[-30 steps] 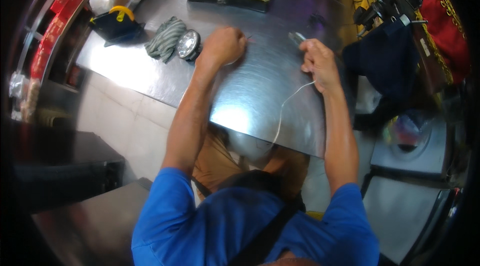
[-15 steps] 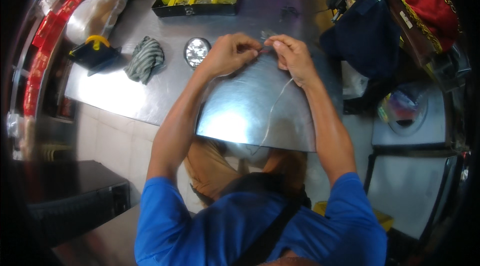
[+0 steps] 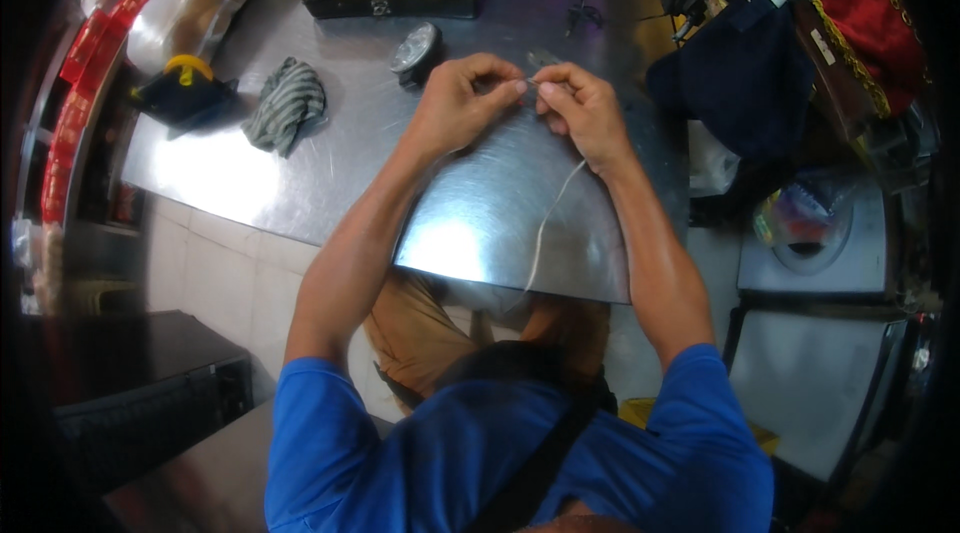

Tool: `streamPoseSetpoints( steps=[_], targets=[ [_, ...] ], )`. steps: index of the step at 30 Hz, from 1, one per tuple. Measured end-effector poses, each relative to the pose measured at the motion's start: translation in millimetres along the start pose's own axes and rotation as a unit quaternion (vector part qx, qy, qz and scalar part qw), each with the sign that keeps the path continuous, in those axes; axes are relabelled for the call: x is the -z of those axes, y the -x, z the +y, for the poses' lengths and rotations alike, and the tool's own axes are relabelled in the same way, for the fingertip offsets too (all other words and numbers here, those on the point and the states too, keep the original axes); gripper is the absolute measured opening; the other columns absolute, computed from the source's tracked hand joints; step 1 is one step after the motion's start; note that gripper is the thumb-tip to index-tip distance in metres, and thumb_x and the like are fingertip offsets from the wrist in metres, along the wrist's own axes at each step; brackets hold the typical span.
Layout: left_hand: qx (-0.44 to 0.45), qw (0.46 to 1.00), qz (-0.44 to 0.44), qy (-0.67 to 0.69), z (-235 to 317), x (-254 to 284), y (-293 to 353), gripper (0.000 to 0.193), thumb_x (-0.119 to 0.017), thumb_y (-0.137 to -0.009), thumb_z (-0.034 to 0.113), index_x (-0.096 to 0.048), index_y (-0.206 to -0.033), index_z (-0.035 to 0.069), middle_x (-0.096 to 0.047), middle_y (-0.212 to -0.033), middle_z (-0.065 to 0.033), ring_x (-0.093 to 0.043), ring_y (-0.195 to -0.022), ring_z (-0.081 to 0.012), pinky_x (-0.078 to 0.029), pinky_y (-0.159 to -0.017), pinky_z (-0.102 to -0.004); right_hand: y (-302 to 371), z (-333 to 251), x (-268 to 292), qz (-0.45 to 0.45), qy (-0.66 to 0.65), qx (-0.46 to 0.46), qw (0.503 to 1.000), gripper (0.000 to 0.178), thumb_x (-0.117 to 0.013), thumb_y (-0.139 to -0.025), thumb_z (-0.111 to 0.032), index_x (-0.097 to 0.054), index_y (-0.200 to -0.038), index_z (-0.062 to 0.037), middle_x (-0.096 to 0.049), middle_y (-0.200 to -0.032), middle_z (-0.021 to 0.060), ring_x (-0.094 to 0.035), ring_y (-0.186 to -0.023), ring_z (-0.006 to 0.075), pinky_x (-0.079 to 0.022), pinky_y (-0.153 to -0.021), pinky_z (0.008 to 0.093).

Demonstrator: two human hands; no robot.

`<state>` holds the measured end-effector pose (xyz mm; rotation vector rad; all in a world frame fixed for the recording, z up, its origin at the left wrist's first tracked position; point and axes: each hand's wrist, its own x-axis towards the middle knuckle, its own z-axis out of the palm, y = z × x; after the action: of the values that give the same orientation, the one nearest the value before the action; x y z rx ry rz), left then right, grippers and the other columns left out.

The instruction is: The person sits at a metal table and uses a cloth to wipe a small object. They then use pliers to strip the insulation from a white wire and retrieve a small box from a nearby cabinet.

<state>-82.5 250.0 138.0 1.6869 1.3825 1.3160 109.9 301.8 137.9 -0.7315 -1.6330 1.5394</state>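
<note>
In front of me, over the metal table (image 3: 330,188), my left hand (image 3: 468,98) and my right hand (image 3: 582,113) meet fingertip to fingertip. Each is closed in a pinch on a thin wire, whose ends are too small to make out. From under my right hand a white wire (image 3: 543,228) hangs slack across the tabletop and reaches its near edge. Just left of my left hand a round lamp (image 3: 416,53) with a silvery face and black housing sits tilted on the table. Beyond my fingertips lies a small grey object (image 3: 541,59), partly hidden.
A black case (image 3: 395,5) with yellow compartments stands at the back. To the left lie a striped cloth (image 3: 287,105) and a black-and-yellow item (image 3: 187,91). A dark tangled cord (image 3: 584,17) is farther back. Dark blue cloth (image 3: 740,73) hangs at the right.
The round lamp has turned from facing up to tilted, its black side now showing, and sits slightly farther right and back. My fingertips stay together; the white wire has shifted a little.
</note>
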Motion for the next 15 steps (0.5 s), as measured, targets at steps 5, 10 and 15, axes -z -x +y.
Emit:
streamPoseSetpoints(
  steps=[5, 10, 15],
  targets=[
    [-0.008, 1.0, 0.01, -0.005, 2.1, -0.5, 0.8, 0.021, -0.071, -0.09, 0.018, -0.07, -0.1, 0.0, -0.069, -0.086, -0.0047, -0.063, -0.075, -0.0088, -0.051, -0.067, -0.0231, 0.9, 0.9, -2.7, -0.002, -0.017, 0.013, 1.0, 0.014, -0.059, -0.096, -0.013, -0.062, -0.105, -0.0022, -0.062, -0.075, 0.002, -0.05, -0.058, 0.0042, -0.041, -0.052, 0.0189],
    [0.02, 0.997, 0.018, 0.066, 11.5, -1.2, 3.2, 0.021, -0.07, -0.09, 0.017, -0.071, -0.1, -0.001, -0.07, -0.086, -0.0059, -0.064, -0.077, -0.0097, -0.052, -0.069, -0.0238, 3.3, -3.1, -8.7, 0.012, -0.021, 0.019, 1.0, 0.014, -0.059, -0.095, -0.012, -0.062, -0.103, -0.001, -0.063, -0.075, 0.0033, -0.053, -0.059, 0.0052, -0.043, -0.053, 0.0197],
    [0.018, 0.994, 0.027, 0.106, 17.9, -5.5, 4.8, 0.02, -0.07, -0.09, 0.015, -0.071, -0.099, -0.002, -0.07, -0.085, -0.0068, -0.065, -0.078, -0.0104, -0.053, -0.071, -0.0241, 4.9, -7.2, -14.7, 0.041, -0.017, 0.036, 0.998, 0.013, -0.06, -0.095, -0.011, -0.062, -0.101, -0.0004, -0.065, -0.075, 0.0048, -0.058, -0.062, 0.0076, -0.047, -0.058, 0.022]
  ],
)
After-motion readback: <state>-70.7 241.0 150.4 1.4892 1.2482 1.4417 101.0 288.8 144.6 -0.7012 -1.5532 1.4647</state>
